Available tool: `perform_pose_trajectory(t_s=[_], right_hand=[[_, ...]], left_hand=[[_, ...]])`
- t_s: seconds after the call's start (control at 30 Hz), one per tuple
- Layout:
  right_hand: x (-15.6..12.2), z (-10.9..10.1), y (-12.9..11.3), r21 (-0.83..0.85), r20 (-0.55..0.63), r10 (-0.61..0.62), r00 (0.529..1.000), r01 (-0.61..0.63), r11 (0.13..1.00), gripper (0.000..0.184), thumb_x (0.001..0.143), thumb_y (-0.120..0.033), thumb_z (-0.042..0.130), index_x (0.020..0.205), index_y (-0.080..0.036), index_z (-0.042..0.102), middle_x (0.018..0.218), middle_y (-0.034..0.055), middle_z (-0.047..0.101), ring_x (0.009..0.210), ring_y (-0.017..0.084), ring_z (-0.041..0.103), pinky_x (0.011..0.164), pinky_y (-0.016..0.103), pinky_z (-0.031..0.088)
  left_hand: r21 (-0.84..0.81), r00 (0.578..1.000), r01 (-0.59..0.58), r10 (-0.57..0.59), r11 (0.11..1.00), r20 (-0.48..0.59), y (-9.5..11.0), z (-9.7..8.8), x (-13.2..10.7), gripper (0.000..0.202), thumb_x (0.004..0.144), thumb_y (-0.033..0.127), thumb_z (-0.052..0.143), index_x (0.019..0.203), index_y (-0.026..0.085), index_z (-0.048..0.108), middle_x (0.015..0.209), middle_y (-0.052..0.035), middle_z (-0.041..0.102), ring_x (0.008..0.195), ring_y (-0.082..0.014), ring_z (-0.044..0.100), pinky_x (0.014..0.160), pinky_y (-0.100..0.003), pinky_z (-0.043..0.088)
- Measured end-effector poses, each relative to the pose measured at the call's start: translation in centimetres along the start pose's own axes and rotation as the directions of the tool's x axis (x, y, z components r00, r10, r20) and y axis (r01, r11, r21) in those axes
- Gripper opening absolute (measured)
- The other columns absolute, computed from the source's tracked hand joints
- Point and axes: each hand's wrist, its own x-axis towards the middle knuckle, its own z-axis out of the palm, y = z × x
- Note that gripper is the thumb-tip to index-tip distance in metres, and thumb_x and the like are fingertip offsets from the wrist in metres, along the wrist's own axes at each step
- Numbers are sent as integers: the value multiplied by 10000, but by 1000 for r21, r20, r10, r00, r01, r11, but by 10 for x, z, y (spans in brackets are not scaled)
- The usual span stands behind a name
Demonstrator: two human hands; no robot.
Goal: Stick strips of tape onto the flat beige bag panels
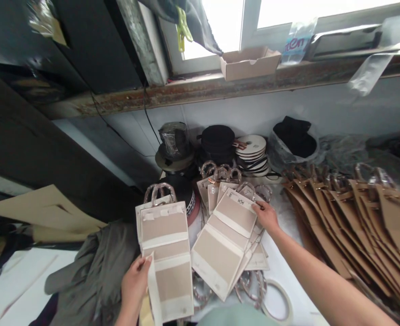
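My left hand (135,277) is closed in a pinch on the left edge of a beige handbag panel (169,271), where a pale strip lies along the side. Plastic-wrapped loop handles (164,192) stick up from that panel's top. To the right, my right hand (267,216) pinches the upper right corner of a second handbag panel (225,235), which lies tilted over a heap of similar panels. Further wrapped handles (247,283) poke out below the heap.
Brown bag panels (349,222) stand in a row on the right. Behind are ribbon spools (252,154), black rolls (216,140) and a plastic bag (293,140). A tape roll (278,301) lies in front; dark grey cloth (98,267) lies left. The sill holds a cardboard box (249,65).
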Motion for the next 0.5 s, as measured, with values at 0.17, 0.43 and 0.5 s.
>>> perform_pose_trajectory(t_s=[0.17,0.43,0.5], right_hand=[[-22,-7,-10,-30,-114,-157,981,155,988,537,813,-591,572,1068,-153,748,1051,137,714,982,302,637,945,467,480],[-96,-18,-77,133,-24,-256,966,257,957,406,901,-519,594,1067,-176,734,1099,136,720,1049,292,648,982,473,494],[-118,-18,-99,255,213,-208,955,151,955,356,921,-488,598,1045,-183,733,1006,101,735,904,243,670,864,397,539]], left_hand=[[63,947,-246,253,967,-196,13,5,-15,457,793,606,564,825,192,754,1240,-170,729,1216,-382,627,1100,-505,448],[-429,864,-215,376,877,335,109,64,-82,324,850,415,633,1035,168,731,1051,-104,768,998,-267,695,916,-358,528],[-484,798,-179,414,856,437,118,82,-88,318,834,330,634,1091,164,721,1077,-101,761,1016,-253,694,921,-344,523]])
